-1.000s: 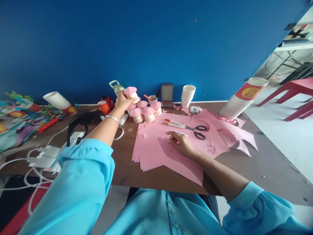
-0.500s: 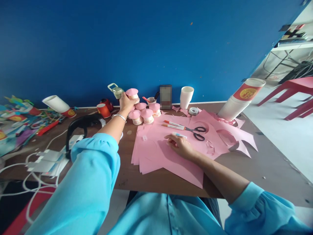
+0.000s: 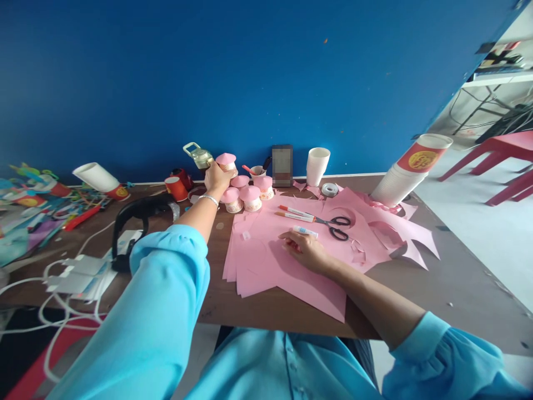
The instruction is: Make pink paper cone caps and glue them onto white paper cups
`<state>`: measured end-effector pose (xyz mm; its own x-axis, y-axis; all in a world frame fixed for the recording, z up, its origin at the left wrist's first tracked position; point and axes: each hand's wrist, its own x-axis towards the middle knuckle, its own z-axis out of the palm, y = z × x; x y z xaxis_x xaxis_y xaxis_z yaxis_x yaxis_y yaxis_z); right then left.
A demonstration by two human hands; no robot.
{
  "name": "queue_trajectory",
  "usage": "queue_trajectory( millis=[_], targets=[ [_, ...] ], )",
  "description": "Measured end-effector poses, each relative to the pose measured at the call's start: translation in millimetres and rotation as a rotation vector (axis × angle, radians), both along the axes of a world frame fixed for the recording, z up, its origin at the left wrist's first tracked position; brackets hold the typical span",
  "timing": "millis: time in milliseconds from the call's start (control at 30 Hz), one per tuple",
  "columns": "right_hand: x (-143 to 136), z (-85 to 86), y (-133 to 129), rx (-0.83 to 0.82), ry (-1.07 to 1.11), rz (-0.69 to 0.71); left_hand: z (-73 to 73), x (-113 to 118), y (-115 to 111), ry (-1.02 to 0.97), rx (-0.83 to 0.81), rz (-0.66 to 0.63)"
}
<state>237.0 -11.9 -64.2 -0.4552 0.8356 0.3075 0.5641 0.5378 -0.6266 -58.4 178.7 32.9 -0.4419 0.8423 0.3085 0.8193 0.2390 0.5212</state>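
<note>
My left hand (image 3: 218,179) reaches to the back of the table, at the group of small cups with pink cone tops. Its fingers are at the rear cup (image 3: 226,161); what they hold is partly hidden. In front stand more pink-topped cups (image 3: 251,198). My right hand (image 3: 306,250) rests with curled fingers on the pink paper sheets (image 3: 258,261), right beside a glue stick (image 3: 305,230). Its fingertips are partly hidden. Black-handled scissors (image 3: 338,228) and two markers (image 3: 295,213) lie just beyond it on the paper.
A clear bottle (image 3: 200,156) stands behind my left hand. White cups (image 3: 318,165), a tape roll (image 3: 330,189) and a leaning cup stack (image 3: 406,169) are along the wall. A black headband (image 3: 129,214), white cables (image 3: 54,300) and colourful craft pieces (image 3: 37,222) lie left.
My left hand has shifted slightly right at the pink-topped cups. My right hand has barely moved.
</note>
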Motion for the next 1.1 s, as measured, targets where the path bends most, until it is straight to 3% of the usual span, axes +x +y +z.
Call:
queue_trajectory(
  millis=[500,1100],
  targets=[
    [0.4,1.5,-0.7,-0.016,-0.021,0.023,-7.8,-3.8,-2.0,-0.016,0.047,-0.016],
    [-1.1,2.8,-2.3,-0.016,-0.052,0.024,-2.2,0.4,0.1,0.093,-0.024,-0.016]
  ],
)
